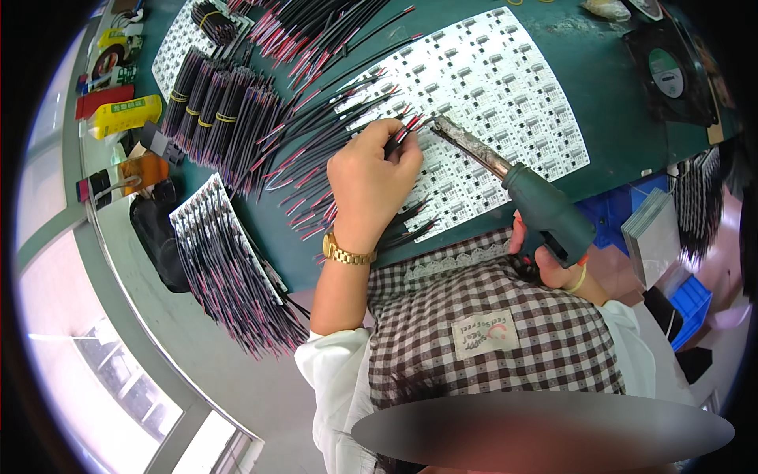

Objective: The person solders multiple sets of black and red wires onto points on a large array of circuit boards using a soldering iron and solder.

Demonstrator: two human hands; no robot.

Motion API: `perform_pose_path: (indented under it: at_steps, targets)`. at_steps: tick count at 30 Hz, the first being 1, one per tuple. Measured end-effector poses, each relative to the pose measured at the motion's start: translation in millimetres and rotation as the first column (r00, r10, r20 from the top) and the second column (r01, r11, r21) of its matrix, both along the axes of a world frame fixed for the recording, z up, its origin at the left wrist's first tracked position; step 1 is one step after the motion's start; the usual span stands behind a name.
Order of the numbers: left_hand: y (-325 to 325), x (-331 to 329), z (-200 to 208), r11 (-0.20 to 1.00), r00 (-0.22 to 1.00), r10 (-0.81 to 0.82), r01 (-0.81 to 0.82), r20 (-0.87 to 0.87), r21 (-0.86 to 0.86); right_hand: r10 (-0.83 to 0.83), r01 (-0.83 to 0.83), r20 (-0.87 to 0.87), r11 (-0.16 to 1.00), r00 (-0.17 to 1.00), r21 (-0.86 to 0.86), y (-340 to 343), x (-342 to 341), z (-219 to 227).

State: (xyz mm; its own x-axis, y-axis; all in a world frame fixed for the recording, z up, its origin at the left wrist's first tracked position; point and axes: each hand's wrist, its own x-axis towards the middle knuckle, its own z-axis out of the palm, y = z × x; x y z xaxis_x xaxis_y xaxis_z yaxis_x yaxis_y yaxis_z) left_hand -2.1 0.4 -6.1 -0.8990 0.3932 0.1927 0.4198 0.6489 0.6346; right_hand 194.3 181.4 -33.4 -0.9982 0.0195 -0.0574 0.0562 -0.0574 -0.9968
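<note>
My left hand (pixel 371 174), with a gold watch at its wrist, pinches a black wire (pixel 400 136) whose red and pale ends point away from me. The fingers hover over a large white sheet of small circuit boards (pixel 521 103). My right hand (pixel 553 268) is wrapped round the handle of a dark green soldering gun (pixel 546 209), partly hidden by the tool's body. Its stained metal barrel slants toward the wire ends, the tip close by them; whether they touch I cannot tell. Beneath and left of my left hand, many loose black wires (pixel 304 170) fan across the sheet's edge.
Banded wire bundles (pixel 209 114) lie at the left, near a yellow bottle (pixel 126 117). A wired board sheet (pixel 229 253) hangs over the table's left edge. At the far right stands a black fan (pixel 667 75). Blue crates (pixel 687 308) sit below on the right.
</note>
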Motion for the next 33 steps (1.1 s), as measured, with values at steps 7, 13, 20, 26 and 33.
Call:
perform_pose_path:
  at_steps: [7,13,20,26,33]
  targets:
    - [-2,-1,1,1.000,1.000,-0.013,0.013,-0.011,0.006,-0.043,0.043,0.036,0.999,0.998,-0.014,-3,-1,5]
    - [-2,-1,4,0.999,1.000,-0.028,0.028,0.006,-0.035,-0.049,0.049,-0.012,0.999,0.999,-0.012,-5,4,-8]
    - [-4,-1,0,0.998,0.995,-0.060,0.058,-0.082,-0.030,-0.081,0.067,-0.068,0.978,0.994,-0.196,-1,4,-5]
    - [-4,-10,11,0.989,0.994,-0.108,0.107,-0.004,-0.104,-0.023,0.014,-0.048,0.981,0.999,-0.193,7,6,-4]
    - [-10,-28,10,0.975,0.960,-0.202,0.215,0.191,-0.050,0.089,-0.087,-0.033,0.995,0.996,0.054,10,13,-16]
